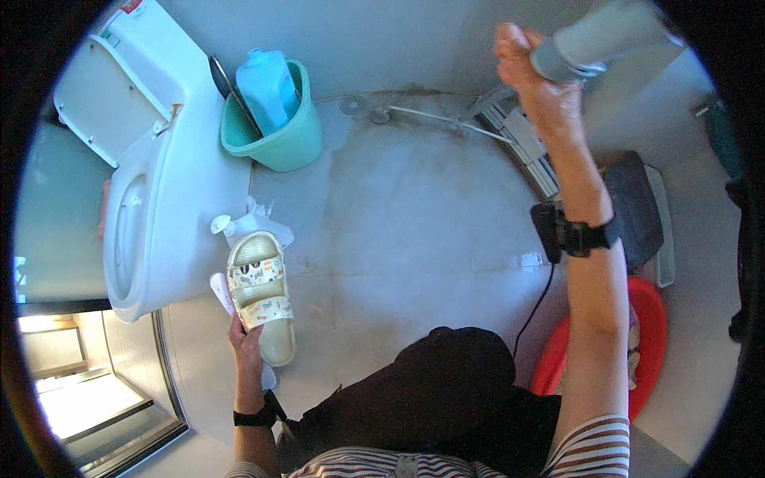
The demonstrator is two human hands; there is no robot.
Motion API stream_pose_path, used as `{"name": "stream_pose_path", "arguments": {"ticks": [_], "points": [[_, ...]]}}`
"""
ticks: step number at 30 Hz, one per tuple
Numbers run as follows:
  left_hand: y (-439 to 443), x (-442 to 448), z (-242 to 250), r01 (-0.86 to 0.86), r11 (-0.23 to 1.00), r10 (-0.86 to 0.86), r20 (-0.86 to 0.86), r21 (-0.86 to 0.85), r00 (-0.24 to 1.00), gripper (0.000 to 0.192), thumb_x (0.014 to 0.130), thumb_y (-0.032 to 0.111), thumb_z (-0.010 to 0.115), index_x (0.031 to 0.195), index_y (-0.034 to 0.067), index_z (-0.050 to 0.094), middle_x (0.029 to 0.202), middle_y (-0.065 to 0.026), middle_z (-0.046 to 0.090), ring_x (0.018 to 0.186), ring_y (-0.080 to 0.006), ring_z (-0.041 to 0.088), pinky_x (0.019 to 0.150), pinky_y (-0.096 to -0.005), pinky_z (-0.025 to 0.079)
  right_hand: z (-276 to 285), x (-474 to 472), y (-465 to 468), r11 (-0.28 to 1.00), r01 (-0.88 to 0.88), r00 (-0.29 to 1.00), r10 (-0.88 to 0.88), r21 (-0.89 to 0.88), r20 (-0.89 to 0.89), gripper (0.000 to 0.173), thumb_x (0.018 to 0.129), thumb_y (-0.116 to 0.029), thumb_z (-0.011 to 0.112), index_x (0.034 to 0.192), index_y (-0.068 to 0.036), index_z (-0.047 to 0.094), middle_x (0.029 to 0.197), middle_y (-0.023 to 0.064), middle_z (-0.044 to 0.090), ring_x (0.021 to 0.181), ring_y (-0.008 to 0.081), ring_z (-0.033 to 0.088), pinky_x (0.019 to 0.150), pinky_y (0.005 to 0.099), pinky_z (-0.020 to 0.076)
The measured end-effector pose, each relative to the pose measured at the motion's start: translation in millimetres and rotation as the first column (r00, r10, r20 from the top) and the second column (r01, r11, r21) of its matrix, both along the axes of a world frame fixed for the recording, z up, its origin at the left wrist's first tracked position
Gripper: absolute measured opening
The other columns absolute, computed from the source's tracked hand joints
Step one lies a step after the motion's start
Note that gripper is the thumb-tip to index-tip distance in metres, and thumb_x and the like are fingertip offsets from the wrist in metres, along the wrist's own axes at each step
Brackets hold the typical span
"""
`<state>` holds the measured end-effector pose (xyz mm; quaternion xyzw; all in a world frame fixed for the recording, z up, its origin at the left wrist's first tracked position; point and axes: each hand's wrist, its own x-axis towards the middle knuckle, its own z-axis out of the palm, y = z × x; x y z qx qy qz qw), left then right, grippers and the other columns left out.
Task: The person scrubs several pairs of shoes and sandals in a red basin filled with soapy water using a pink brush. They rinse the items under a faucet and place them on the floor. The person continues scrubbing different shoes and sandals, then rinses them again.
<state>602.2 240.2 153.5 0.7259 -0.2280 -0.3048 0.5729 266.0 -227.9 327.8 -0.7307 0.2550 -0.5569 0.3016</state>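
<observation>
My left hand [245, 343] grips a cream slipper [261, 310] with two printed straps by its lower left edge. The slipper is held above the floor with its footbed facing up. A white spray bottle [254, 226], partly hidden by the slipper, is beyond its far end. A pale item [222, 293] shows beside the slipper's left edge. Raised at the upper right, my right hand [532, 77] has its fingers curled around a grey cylindrical object [597, 45]. That object's far end runs into the dark rim of the view, so its kind is unclear.
A white toilet [197, 179] with its lid up stands left. Beside it, a green bucket [287, 146] holds a blue plastic jug [266, 86]. A thin white rod [442, 119] lies near the floor drain [380, 115]. A red basin [648, 334] sits right, behind my forearm.
</observation>
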Motion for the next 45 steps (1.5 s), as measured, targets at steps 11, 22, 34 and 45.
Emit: {"name": "stream_pose_path", "arguments": {"ticks": [11, 22, 34, 45], "points": [[17, 1, 2, -0.043, 0.997, 0.047, -0.071, 0.063, 0.996, 0.062, 0.081, 0.009, 0.067, 0.138, 0.005, 0.043, 0.126, -0.0094, 0.054, 0.115, -0.023, 0.053, 0.097, -0.0375, 0.044, 78, -110, 38, 0.949, 0.121, 0.966, -0.179, 0.292, 0.185, 0.025, 0.093, -0.036, 0.065, 0.095, -0.011, 0.065, 0.073, -0.0049, 0.057, 0.056, 0.0054, 0.045, 0.048, 0.0238, 0.0363], [19, -7, 24, 0.137, 0.985, -0.161, 0.273, 0.104, 0.948, 0.045, 0.078, 0.023, 0.075, 0.115, 0.0, 0.063, 0.106, -0.0081, 0.065, 0.094, -0.0198, 0.057, 0.083, -0.0348, 0.046, 12, -155, -20, 0.712, 0.678, 0.674, -0.503, 0.182, -0.541, 0.029, 0.085, -0.03, 0.07, 0.091, -0.002, 0.067, 0.089, 0.0198, 0.069, 0.087, 0.0349, 0.067, 0.075, 0.0432, 0.0521], [-34, -37, 55, 0.253, 0.966, -0.254, -0.021, -0.045, 0.967, 0.055, 0.081, 0.005, 0.067, 0.132, -0.001, 0.049, 0.123, -0.0085, 0.059, 0.11, -0.0173, 0.057, 0.095, -0.0312, 0.044, 7, -150, 29, 0.909, 0.403, 0.835, -0.314, 0.111, -0.452, 0.016, 0.092, -0.021, 0.059, 0.103, -0.009, 0.059, 0.086, 0.0118, 0.065, 0.081, 0.0274, 0.065, 0.07, 0.0413, 0.0515], [-204, -239, 29, 0.716, 0.593, -0.768, -0.526, -0.369, 0.366, 0.078, 0.08, 0.042, 0.077, 0.139, 0.004, 0.042, 0.134, -0.0126, 0.055, 0.119, -0.0266, 0.058, 0.101, -0.0434, 0.049, -157, -92, 283, 0.094, -0.697, 0.717, 0.124, 0.711, 0.686, 0.054, 0.094, -0.026, 0.063, 0.139, -0.004, 0.044, 0.135, 0.0099, 0.055, 0.115, 0.0227, 0.059, 0.096, 0.0398, 0.0503]]}}
